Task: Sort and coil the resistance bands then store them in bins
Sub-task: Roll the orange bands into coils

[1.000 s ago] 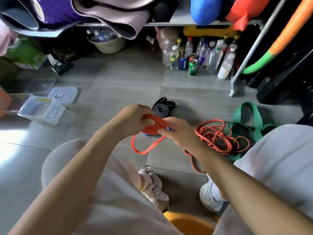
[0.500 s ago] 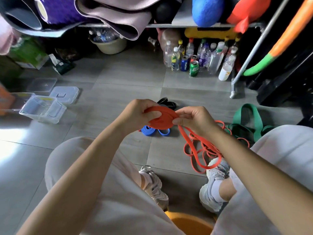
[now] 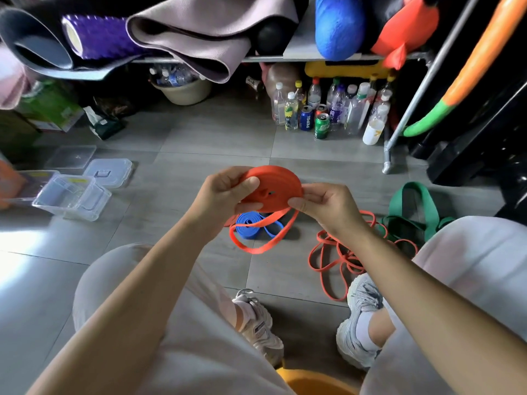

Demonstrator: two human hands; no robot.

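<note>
I read left hand (image 3: 225, 192) fingers (image 3: 248, 182) curled round the orange coil (image 3: 273, 189); right hand (image 3: 328, 203) fingers pinch its rim; blue band (image 3: 251, 226) lies beneath the coil.

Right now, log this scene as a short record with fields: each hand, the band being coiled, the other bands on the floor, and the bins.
left hand: grips the coiled orange band, thumb on top
right hand: pinches the coil's right edge
uncoiled tail: one loop hanging below the coil
blue band: on the floor under the hands
thin orange bands: tangled on the floor near the right shoe
green band: on the floor, far right
clear bins: on the floor at left, lids off beside them
</note>
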